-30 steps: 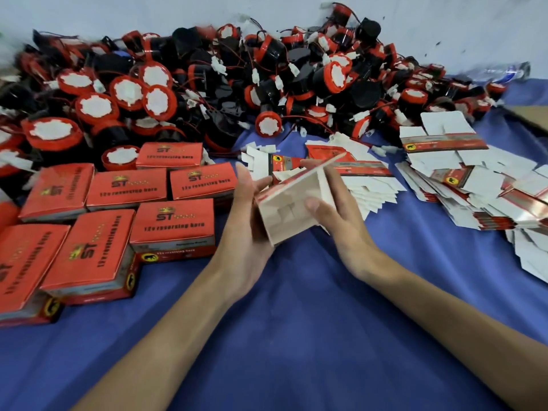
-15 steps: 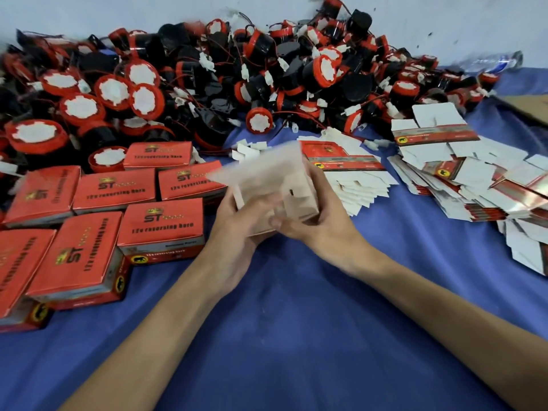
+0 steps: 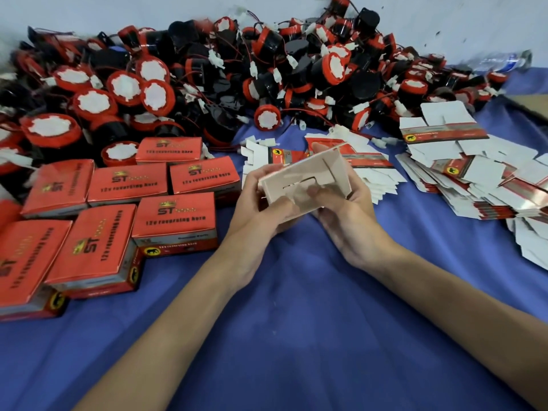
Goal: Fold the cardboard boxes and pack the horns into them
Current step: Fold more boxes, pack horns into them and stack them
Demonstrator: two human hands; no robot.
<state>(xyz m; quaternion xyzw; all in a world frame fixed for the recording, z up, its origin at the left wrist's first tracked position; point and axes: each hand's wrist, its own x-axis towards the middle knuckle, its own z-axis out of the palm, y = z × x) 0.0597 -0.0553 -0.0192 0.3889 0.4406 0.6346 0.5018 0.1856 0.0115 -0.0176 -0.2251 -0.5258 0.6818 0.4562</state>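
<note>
Fingers of both hands curled round a half-folded cardboard box [image 3: 305, 185], held up off the bench near the middle of the view. Left hand [image 3: 261, 212] gripping the box's left end, thumb pressed onto the pale bottom flaps. Right hand [image 3: 350, 215] gripping the right end from beneath, thumb laid on the same flaps beside the left thumb. Plain unprinted face of the box turned toward the camera, with slits and a tucked tab showing; a sliver of red print along the upper right edge. Just behind the box, a fanned stack of flat blanks [image 3: 364, 170] lying on the blue cloth [image 3: 296, 336] that covers the bench. Further right, a larger, looser heap of flat blanks [image 3: 474, 173], white sides mostly up, some red printed strips showing. To the left, a cluster of finished red boxes [image 3: 175, 221] printed "ST" and "12v reversing horn", lying flat and touching one another, well apart from the hands. Behind everything, a big pile of horns [image 3: 267, 69], black bodies with red rims and white paper faces, red wires and white plugs tangled among them, banked against a pale wall [image 3: 118, 13]. Both forearms reaching in from the lower edge, bare.
</note>
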